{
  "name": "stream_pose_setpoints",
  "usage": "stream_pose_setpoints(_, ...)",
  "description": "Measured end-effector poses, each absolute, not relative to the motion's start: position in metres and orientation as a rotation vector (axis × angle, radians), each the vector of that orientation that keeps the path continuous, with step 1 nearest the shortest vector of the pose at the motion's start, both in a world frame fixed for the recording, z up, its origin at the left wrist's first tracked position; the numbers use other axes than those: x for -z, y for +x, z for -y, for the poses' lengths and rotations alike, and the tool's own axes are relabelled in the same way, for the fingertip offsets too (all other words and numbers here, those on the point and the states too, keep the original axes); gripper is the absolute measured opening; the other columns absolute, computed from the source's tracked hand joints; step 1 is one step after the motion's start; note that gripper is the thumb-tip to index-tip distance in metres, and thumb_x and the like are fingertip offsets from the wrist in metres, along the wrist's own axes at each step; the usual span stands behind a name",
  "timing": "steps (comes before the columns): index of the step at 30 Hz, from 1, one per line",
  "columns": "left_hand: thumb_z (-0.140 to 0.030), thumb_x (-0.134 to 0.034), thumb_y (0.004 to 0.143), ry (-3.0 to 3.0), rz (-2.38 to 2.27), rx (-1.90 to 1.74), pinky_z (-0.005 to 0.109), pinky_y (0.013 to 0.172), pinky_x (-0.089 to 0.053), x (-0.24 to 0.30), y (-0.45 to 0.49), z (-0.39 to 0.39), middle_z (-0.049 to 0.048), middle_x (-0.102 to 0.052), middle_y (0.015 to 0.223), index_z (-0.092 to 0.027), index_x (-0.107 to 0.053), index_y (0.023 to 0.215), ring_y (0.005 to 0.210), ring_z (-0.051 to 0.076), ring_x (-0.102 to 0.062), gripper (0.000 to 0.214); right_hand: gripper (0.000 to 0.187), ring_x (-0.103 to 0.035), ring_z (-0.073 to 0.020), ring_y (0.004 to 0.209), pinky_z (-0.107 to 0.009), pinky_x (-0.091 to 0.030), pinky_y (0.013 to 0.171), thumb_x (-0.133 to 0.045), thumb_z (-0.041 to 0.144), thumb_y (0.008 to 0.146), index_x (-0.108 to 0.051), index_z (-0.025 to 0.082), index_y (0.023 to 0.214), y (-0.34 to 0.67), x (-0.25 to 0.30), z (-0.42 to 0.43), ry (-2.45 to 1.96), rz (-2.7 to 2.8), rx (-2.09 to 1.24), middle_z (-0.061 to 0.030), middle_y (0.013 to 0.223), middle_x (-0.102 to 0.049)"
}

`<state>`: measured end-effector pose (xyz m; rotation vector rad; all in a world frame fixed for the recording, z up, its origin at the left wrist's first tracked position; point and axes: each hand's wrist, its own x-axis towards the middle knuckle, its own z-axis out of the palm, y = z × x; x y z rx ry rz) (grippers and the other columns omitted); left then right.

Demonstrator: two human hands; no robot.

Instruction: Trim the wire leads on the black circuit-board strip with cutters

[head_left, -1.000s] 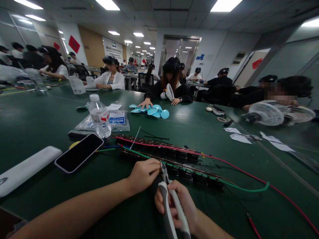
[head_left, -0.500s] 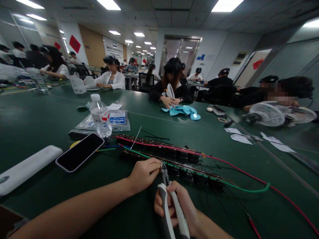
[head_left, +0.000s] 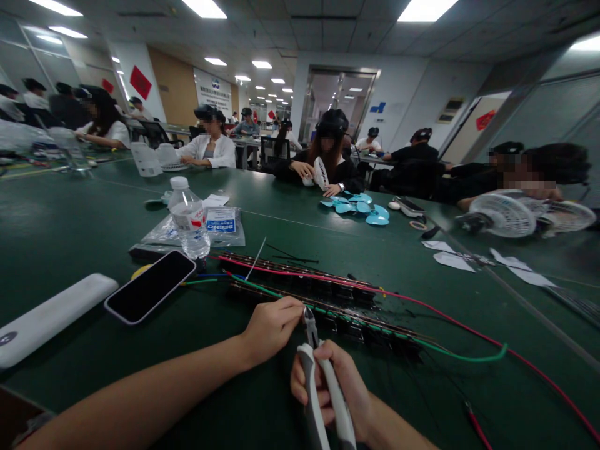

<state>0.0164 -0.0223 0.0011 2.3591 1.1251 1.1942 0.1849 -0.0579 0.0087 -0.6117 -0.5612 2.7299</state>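
My right hand [head_left: 335, 384] is wrapped round the grey-and-white handles of a pair of cutters [head_left: 315, 369], whose jaws point up at the near edge of a long black terminal strip [head_left: 356, 325]. My left hand [head_left: 272, 325] is closed in a pinch right beside the jaws, at the strip's near side; what it pinches is too small to make out. A green wire [head_left: 450, 357] and a red wire [head_left: 469, 328] run along the strips to the right. A second black strip [head_left: 300, 278] lies just behind.
A black phone [head_left: 150, 286], a white flat case [head_left: 47, 319], a water bottle [head_left: 188, 217] and a plastic bag [head_left: 220, 225] lie to the left. Across the green table [head_left: 70, 231] a person handles blue fan blades [head_left: 359, 207]. White fans [head_left: 497, 215] stand right.
My hands and the cutters have hardly moved. The person opposite has slid the blue fan blades to the right and lifted a hand to a small fan.
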Motion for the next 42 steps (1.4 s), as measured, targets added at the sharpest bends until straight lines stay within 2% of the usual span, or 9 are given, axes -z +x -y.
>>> stream_pose_setpoints(8,-0.01,-0.042,0.086,2.331,-1.122,-1.204,0.023,0.076,-0.05,-0.0032,0.0171,0.0225,0.0043,-0.065,0.091,-0.017,-0.064,0.091,0.081,0.013,-0.062,0.023,0.038,-0.024,-0.0038,0.039,-0.018,-0.019,0.036,-0.039,0.041,0.07,-0.057,0.008,0.076,0.1783,-0.0104,0.0659,-0.558,0.553,-2.636,-0.0102,0.065,-0.059)
stream_pose_setpoints(17,-0.009,-0.043,0.085,2.308,-1.109,-1.215,0.024,0.077,-0.05,-0.0029,0.0173,0.0223,0.0043,-0.065,0.091,-0.017,-0.063,0.09,0.083,0.014,-0.061,0.022,0.036,-0.019,-0.0023,0.035,-0.015,-0.012,0.031,-0.037,0.04,0.073,-0.055,0.009,0.067,0.1809,-0.0112,0.0647,-0.628,0.573,-2.629,-0.0074,0.059,-0.057)
stream_pose_setpoints(27,-0.01,-0.045,0.084,2.278,-1.09,-1.24,0.026,0.076,-0.051,-0.0025,0.0173,0.0219,0.0044,-0.065,0.09,-0.018,-0.064,0.091,0.082,0.015,-0.062,0.022,0.034,-0.02,-0.0029,0.037,-0.015,-0.014,0.032,-0.038,0.04,0.071,-0.054,0.01,0.066,0.1809,-0.0101,0.0652,-0.653,0.545,-2.626,-0.0076,0.059,-0.057)
stream_pose_setpoints(30,-0.01,-0.045,0.084,2.243,-1.079,-1.256,0.026,0.077,-0.05,-0.0013,0.0178,0.0212,0.0044,-0.065,0.091,-0.018,-0.064,0.091,0.082,0.014,-0.061,0.022,0.038,-0.022,-0.0031,0.036,-0.016,-0.018,0.032,-0.039,0.041,0.071,-0.057,0.008,0.07,0.1792,-0.0096,0.0662,-0.618,0.59,-2.604,-0.009,0.061,-0.057)
stream_pose_setpoints(36,-0.009,-0.046,0.084,2.207,-1.063,-1.268,0.026,0.077,-0.05,0.0007,0.0175,0.0206,0.0048,-0.065,0.092,-0.017,-0.064,0.093,0.083,0.014,-0.061,0.022,0.043,-0.033,-0.0077,0.036,-0.02,-0.032,0.035,-0.034,0.04,0.075,-0.059,0.005,0.078,0.1755,-0.0096,0.0675,-0.561,0.612,-2.583,-0.0058,0.049,-0.053)
stream_pose_setpoints(42,-0.009,-0.046,0.083,2.186,-1.042,-1.277,0.026,0.078,-0.05,-0.0011,0.0174,0.0208,0.0048,-0.065,0.092,-0.017,-0.064,0.092,0.084,0.015,-0.061,0.022,0.043,-0.04,-0.0085,0.041,-0.022,-0.041,0.04,-0.034,0.038,0.075,-0.059,0.004,0.084,0.1748,-0.0074,0.0672,-0.537,0.555,-2.579,-0.0131,0.068,-0.062)
